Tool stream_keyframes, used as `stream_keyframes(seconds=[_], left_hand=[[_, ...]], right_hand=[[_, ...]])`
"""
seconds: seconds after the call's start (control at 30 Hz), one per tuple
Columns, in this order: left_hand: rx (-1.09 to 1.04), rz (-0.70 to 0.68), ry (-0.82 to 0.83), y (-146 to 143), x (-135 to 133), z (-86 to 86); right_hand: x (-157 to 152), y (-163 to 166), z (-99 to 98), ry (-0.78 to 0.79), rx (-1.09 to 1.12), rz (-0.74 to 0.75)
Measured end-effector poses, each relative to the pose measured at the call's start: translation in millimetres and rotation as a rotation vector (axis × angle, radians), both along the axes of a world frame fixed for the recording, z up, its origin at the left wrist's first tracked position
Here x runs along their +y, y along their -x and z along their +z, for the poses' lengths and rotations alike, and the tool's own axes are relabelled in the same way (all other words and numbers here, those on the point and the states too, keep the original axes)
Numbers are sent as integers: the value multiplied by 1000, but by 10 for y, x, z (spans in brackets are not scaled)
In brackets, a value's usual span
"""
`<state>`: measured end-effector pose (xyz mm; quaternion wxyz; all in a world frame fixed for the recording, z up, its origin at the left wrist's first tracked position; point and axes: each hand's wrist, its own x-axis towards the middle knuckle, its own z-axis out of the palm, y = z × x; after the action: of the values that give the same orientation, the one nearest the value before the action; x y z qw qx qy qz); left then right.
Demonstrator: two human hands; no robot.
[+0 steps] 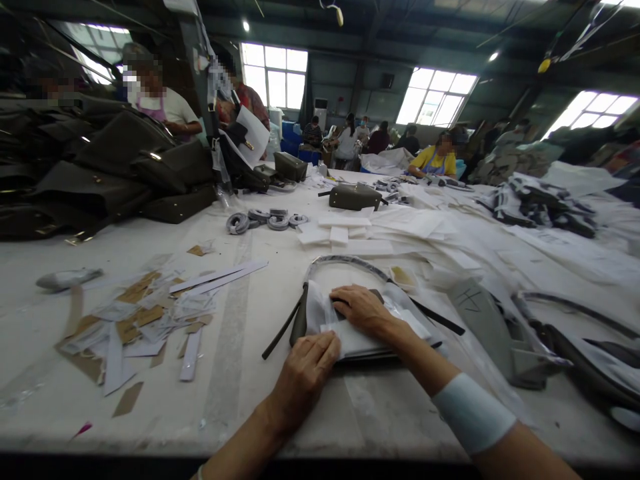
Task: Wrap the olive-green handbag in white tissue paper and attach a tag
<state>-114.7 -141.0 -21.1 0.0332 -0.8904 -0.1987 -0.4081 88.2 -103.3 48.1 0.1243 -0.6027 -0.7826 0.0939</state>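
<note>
Where bright windows point(274, 75) light a large, dim workroom, several people sit or stand at work in the background, among them a person in a yellow top point(434, 160) at the far side. A long, pale-covered desk point(375, 427) fills the foreground. A heap of dark bags point(120, 153) occupies its left side; at its right edge lies a handled bag point(575, 353). Near the middle of the desk's front, directly before the wearer, lies the bag in work point(299, 325), its film-wrapped handle point(345, 259) arching away and a dark strap point(283, 330) extending from either side. A white sheet point(363, 340) covers much of its upward face. The step in hand appears to be the settling of this sheet against the bag; the next move seems to call for one hand to steady the bag while the other flattens the edges without creasing them. The right hand point(363, 307) lies palm down on the covered face, fingers lightly bent; the left hand point(310, 363) rests at the near left corner, fingers close together and curled. Whether either set of fingers pinches the sheet cannot be told. Smaller items follow: wrapped coils point(237, 224) beyond the bag, paper strips point(227, 277) and brown tags point(150, 314) scattered to its left.
</note>
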Motion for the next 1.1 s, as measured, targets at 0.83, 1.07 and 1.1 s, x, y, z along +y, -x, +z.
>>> stream_keyframes(seconds=[0.83,1.07,1.1], left_hand=[[56,-64,83,50,25,45],[66,-48,29,40,38,17],[60,-47,20,41,37,12]], right_hand=[[-1882,-46,-309,114,89,-39],[-1969,200,-485,-199,89,32],[-1979,231,-530,-249,126,47]])
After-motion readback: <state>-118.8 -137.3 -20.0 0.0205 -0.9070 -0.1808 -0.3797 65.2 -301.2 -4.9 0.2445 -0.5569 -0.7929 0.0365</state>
